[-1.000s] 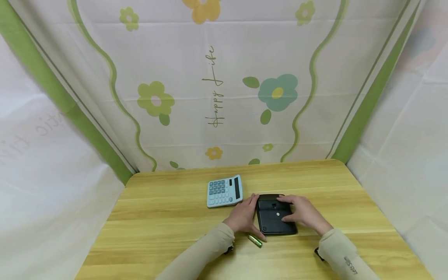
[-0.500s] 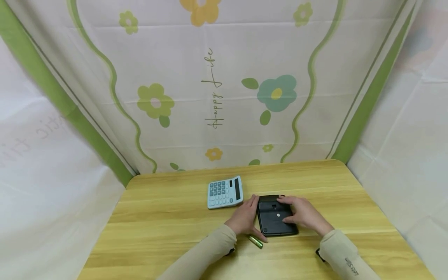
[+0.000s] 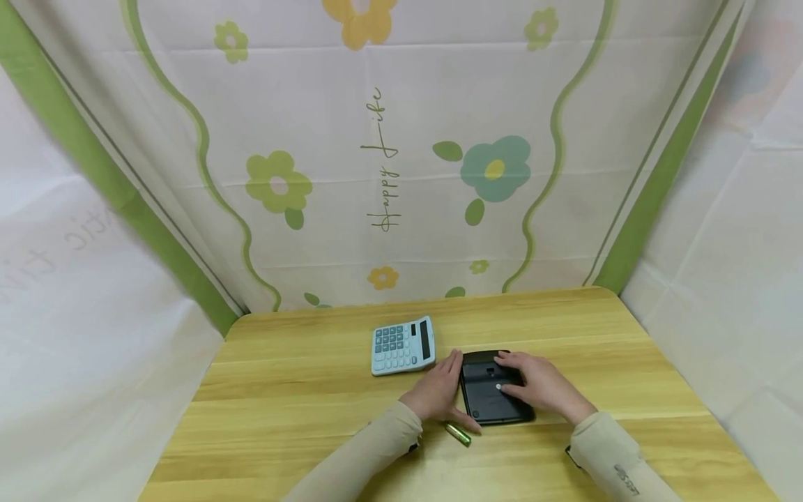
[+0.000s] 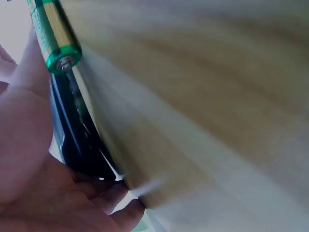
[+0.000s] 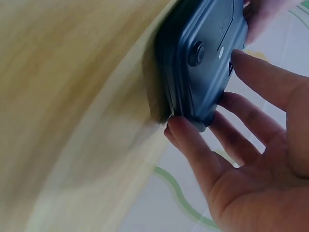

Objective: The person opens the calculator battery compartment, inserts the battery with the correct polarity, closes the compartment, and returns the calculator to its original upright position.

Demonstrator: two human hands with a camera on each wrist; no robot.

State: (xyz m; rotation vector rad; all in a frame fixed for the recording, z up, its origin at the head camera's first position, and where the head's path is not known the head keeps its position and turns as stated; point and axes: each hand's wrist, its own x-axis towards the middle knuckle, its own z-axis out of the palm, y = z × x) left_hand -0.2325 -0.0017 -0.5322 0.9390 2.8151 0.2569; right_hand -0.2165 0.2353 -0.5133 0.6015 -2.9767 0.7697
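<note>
A black calculator [image 3: 495, 406] lies face down on the wooden table, its back with a small white dot and a dark slot showing. My left hand [image 3: 434, 392] holds it along the left side, fingers at the far corner and thumb at the near corner. From the right, my right hand [image 3: 544, 385] grips it; in the right wrist view the thumb presses on the back of the calculator [image 5: 210, 63] while other fingers reach its edge. A green battery [image 3: 458, 434] lies beside the left thumb, and the left wrist view shows this battery [image 4: 57, 36] close up.
A light blue calculator [image 3: 401, 346], face up, lies just left of the left hand. The wooden table [image 3: 282, 390] ends at a flowered curtain [image 3: 389, 139] behind, with white cloth hanging at both sides.
My right thumb has slid a little over the calculator's back, up to the white dot. The left hand and the battery stay nearly where they were.
</note>
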